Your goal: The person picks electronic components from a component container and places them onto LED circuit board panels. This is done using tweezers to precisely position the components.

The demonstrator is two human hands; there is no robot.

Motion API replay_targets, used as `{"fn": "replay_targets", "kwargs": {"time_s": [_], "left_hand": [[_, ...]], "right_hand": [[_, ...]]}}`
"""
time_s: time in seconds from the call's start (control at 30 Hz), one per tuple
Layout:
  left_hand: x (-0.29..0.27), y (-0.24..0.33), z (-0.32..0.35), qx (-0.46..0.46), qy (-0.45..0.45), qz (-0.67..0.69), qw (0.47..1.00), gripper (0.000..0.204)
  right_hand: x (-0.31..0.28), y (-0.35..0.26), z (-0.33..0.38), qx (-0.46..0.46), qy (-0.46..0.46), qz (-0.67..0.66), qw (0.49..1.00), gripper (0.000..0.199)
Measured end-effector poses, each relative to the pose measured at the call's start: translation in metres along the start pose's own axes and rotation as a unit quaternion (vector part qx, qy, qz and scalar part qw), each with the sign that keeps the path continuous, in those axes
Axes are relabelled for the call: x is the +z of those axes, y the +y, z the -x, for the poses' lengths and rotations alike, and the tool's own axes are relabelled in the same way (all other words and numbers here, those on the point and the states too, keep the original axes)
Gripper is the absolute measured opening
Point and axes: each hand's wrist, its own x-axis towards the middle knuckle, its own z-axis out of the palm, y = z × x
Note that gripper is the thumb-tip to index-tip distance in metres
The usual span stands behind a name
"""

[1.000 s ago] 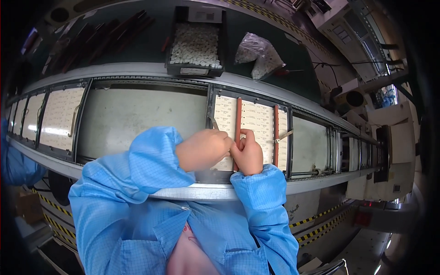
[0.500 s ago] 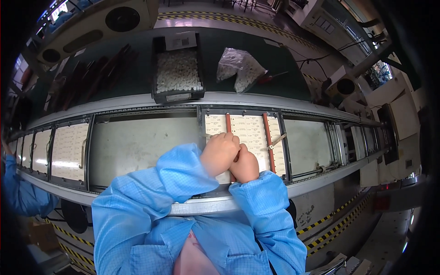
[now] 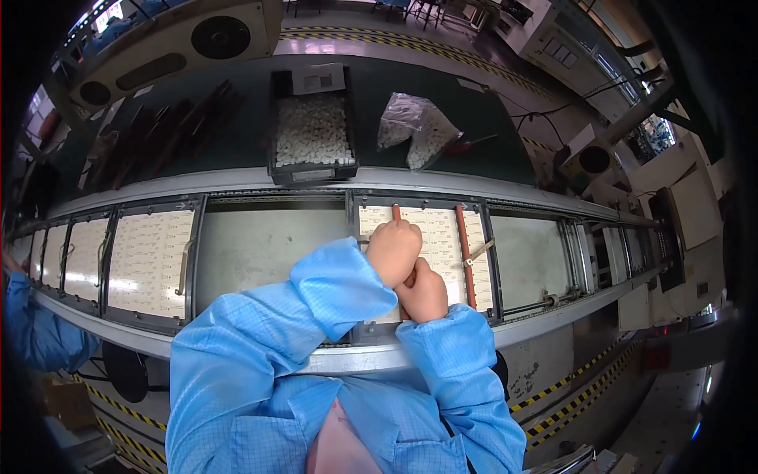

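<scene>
My left hand (image 3: 395, 251) is curled, knuckles up, over a cream printed board (image 3: 430, 237) in a dark frame. Just nearer and to its right, my right hand (image 3: 423, 292) is closed against it, thumb and fingertips together. Both hands lie over the left one of two reddish-brown bars (image 3: 397, 212) that cross the board. Whatever the fingers grip is hidden beneath them. The right bar (image 3: 464, 276) stays uncovered, with a small white clip (image 3: 468, 263) and a short tan strip (image 3: 482, 250) on it.
Beyond the conveyor rail (image 3: 237, 180) stand a black bin (image 3: 312, 170) of small white pieces and clear bags (image 3: 422, 130) of similar pieces. Dark reddish bars (image 3: 170, 130) lie farther left. More framed boards (image 3: 150, 261) line the conveyor, near another person's blue sleeve (image 3: 39, 324).
The boards at the left have slid right along the conveyor. My left hand has shifted slightly right and away from me; my right hand stays near the same bar.
</scene>
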Motion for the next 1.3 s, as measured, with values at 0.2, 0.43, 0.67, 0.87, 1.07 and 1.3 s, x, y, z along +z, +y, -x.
{"fn": "replay_targets", "kwargs": {"time_s": [0.2,0.43,0.67,0.87,1.07,1.3], "left_hand": [[-0.01,-0.003,0.003,0.008,0.006,-0.014,1.0,0.026],[-0.158,-0.037,0.133,-0.105,-0.042,-0.058,0.992,0.028],[-0.179,-0.112,0.251,-0.368,0.03,-0.281,0.886,0.026],[-0.155,-0.116,0.256,-0.341,0.095,-0.235,0.905,0.023],[-0.142,-0.105,0.257,-0.325,0.105,-0.235,0.91,0.027],[-0.113,-0.07,0.223,-0.207,0.04,-0.103,0.972,0.038]], "right_hand": [[0.0,-0.003,-0.001,-0.015,-0.004,-0.014,1.0,0.033],[-0.016,-0.043,0.027,-0.147,0.073,0.044,0.985,0.044],[0.035,-0.081,0.045,-0.25,-0.005,0.267,0.931,0.07],[0.028,-0.052,0.041,-0.204,0.013,0.282,0.937,0.079],[-0.027,0.007,0.037,-0.062,0.082,0.297,0.949,0.088],[-0.112,0.153,0.008,0.16,0.209,0.426,0.866,0.085]]}}
